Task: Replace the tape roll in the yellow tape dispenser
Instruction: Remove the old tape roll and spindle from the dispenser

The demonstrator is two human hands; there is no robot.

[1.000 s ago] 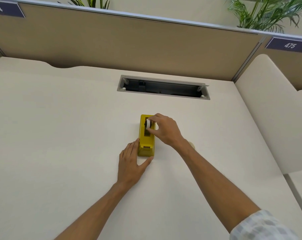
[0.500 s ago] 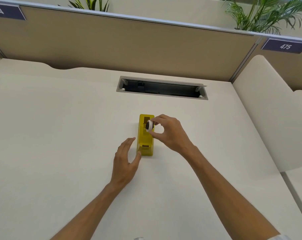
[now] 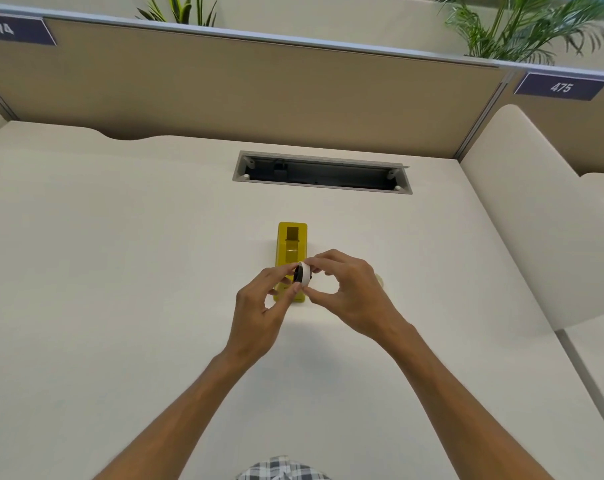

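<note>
The yellow tape dispenser (image 3: 292, 244) stands on the cream desk, its roll cradle showing empty. Just above its near end, both hands meet on a small white tape roll (image 3: 304, 274) with a black core. My right hand (image 3: 349, 295) pinches the roll from the right with thumb and fingertips. My left hand (image 3: 263, 305) pinches it from the left, and its fingers hide the dispenser's near end. A second, tan tape roll (image 3: 380, 280) peeks out on the desk behind my right hand, mostly hidden.
A recessed cable tray (image 3: 323, 172) is cut into the desk behind the dispenser. A tan partition (image 3: 245, 88) closes the back, and a cream side divider (image 3: 535, 216) rises on the right. Plants stand behind the partition.
My right hand lifted the white roll out of the dispenser and drew it toward me. My left hand left the dispenser's side and rose to pinch the roll too.
</note>
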